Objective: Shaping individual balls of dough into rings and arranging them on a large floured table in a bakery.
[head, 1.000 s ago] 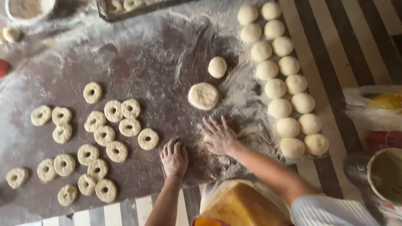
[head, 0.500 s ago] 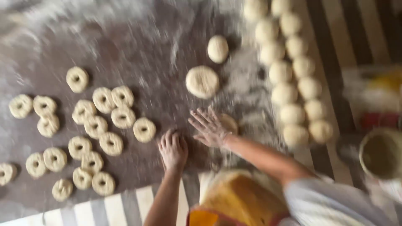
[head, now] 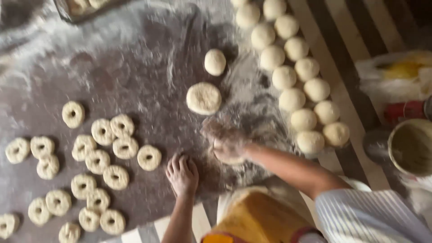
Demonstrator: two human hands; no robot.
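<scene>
The right hand (head: 227,143), blurred, pressed a soft dough piece (head: 229,157) against the floured board (head: 135,76) near the flattened disc (head: 204,98), fingers apparently curled over it, while the left hand (head: 182,174) lay flat, fingers together, empty; the pliable, light dough probably needed cupping from above.

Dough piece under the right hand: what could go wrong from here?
1. The right hand works a dough piece beside the flattened disc; a wide stroke could dent or stick to it.
2. The left hand rests flat close to a ring; a slide leftward may squash it.
3. The dough balls sit in tight rows by the right forearm; a bump may push them together.
</scene>
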